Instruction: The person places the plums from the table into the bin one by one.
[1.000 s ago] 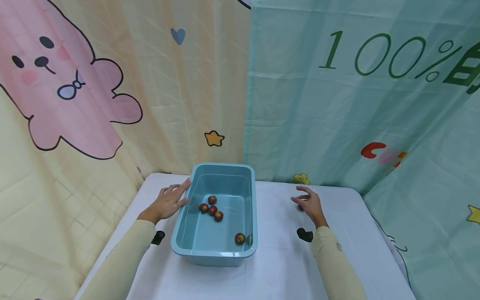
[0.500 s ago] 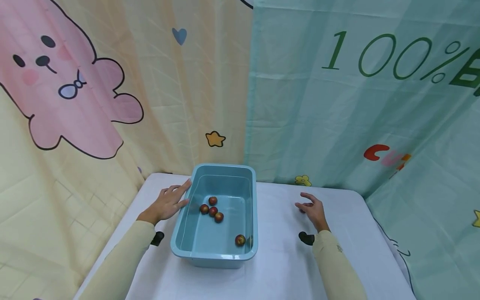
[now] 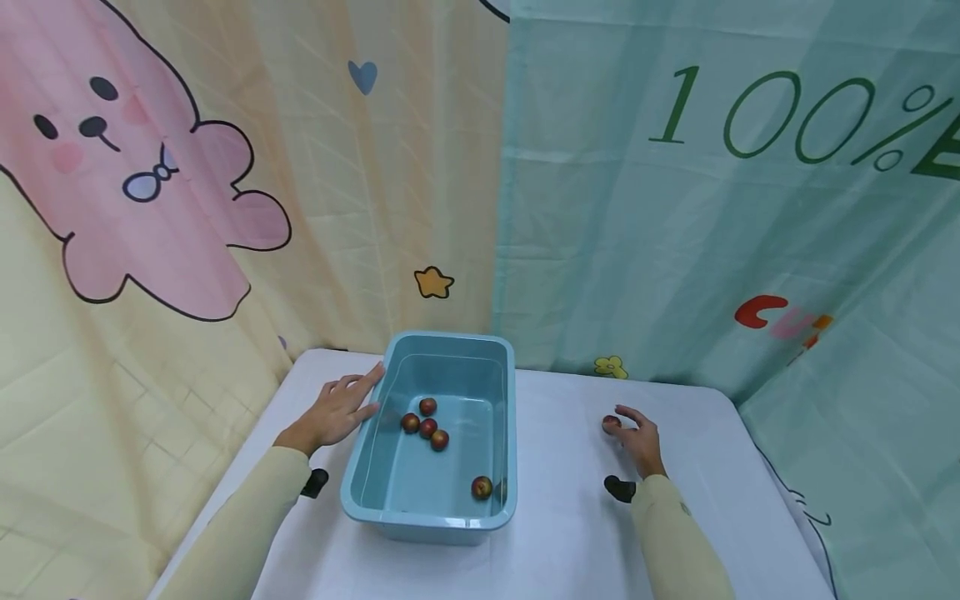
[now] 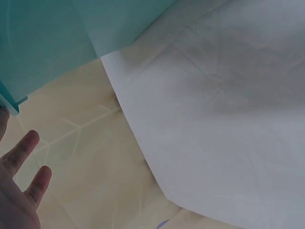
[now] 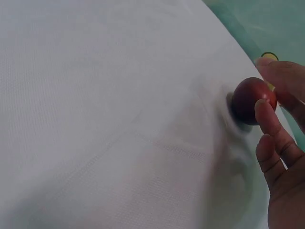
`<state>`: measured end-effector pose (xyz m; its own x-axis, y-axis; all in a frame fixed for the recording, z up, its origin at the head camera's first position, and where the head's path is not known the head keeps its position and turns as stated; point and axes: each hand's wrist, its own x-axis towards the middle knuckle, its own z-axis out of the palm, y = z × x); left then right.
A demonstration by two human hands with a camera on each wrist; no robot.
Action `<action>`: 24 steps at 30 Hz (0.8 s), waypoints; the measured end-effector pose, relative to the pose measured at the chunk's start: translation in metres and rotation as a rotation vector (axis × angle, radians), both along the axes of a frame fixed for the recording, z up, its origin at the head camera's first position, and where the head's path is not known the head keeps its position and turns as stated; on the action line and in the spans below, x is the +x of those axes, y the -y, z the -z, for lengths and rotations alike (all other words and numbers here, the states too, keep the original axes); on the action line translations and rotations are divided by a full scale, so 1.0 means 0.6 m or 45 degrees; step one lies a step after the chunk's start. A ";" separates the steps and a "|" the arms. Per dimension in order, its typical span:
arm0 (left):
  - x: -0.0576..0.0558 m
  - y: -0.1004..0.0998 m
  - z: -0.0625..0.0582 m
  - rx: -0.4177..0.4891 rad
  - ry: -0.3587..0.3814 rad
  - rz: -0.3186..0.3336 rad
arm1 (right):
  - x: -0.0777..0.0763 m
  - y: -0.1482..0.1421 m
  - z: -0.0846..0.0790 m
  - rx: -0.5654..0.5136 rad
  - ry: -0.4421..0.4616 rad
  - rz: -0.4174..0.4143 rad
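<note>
A light-blue plastic basin (image 3: 352, 467) stands on the white-covered table. My left hand (image 3: 333, 412) rests fingertips on its left rim, fingers spread; in the left wrist view only part of that hand (image 4: 16, 186) shows beside the basin wall (image 4: 52, 38). On the right side of the table, my right hand (image 3: 639, 440) has its thumb and fingers around a small round red fruit (image 3: 611, 423). Up close in the right wrist view, fingertips overlap the dark red fruit (image 5: 248, 100), which sits right over the cloth. Several red-and-yellow fruits (image 3: 439, 440) lie inside the basin.
One fruit (image 3: 482, 487) lies apart near the basin's front right corner. Patterned curtains (image 3: 600, 208) hang behind and beside the table (image 3: 555, 500). A dark wrist camera (image 3: 619, 489) sticks out from the right sleeve.
My right hand has drawn back slightly to the right and toward me, leaving more of the fruit in sight at its fingertips. My left hand has stayed on the rim.
</note>
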<state>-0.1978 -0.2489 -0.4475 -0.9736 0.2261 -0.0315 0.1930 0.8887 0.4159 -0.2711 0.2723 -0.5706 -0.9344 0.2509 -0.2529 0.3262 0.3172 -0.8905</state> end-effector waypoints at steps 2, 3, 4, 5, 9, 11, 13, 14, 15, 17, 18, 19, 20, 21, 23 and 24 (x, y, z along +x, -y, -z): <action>0.001 0.000 0.001 0.000 0.001 0.002 | -0.002 -0.002 0.006 0.012 0.018 -0.009; 0.001 0.000 0.001 0.000 -0.005 0.009 | -0.003 -0.003 0.010 0.017 0.022 -0.013; 0.002 0.000 0.002 0.001 -0.010 0.014 | -0.004 -0.004 0.012 0.020 0.031 -0.015; 0.002 0.001 0.002 0.000 -0.017 0.018 | -0.005 -0.004 0.014 0.016 0.037 -0.012; 0.001 0.002 0.002 0.000 -0.029 0.018 | -0.008 -0.003 0.020 0.020 0.039 -0.019; 0.001 0.001 0.002 0.000 -0.028 0.014 | -0.006 -0.002 0.022 0.018 0.045 -0.005; 0.000 0.001 0.002 -0.001 -0.031 0.014 | -0.006 0.001 0.024 0.027 0.039 0.008; 0.000 0.000 0.002 -0.001 -0.034 0.016 | -0.007 0.002 0.025 0.034 0.036 0.016; 0.000 0.000 0.001 -0.002 -0.034 0.016 | -0.007 0.003 0.026 0.041 0.033 0.022; 0.001 0.000 0.000 -0.001 -0.033 0.018 | -0.008 0.006 0.027 0.059 0.033 0.032; 0.001 0.000 0.000 0.002 -0.028 0.016 | -0.008 0.007 0.029 0.073 0.031 0.034; 0.002 -0.001 -0.001 0.008 -0.021 0.013 | -0.008 0.008 0.030 0.080 0.032 0.037; 0.002 -0.001 -0.001 0.014 -0.015 0.009 | -0.008 0.009 0.031 0.088 0.034 0.040; 0.002 -0.001 -0.001 0.018 -0.010 0.006 | -0.008 0.010 0.031 0.091 0.033 0.042; 0.001 -0.001 0.000 0.018 -0.010 0.010 | -0.008 0.012 0.031 0.098 0.030 0.046; 0.000 -0.001 0.000 0.015 -0.012 0.012 | -0.008 0.012 0.031 0.100 0.026 0.047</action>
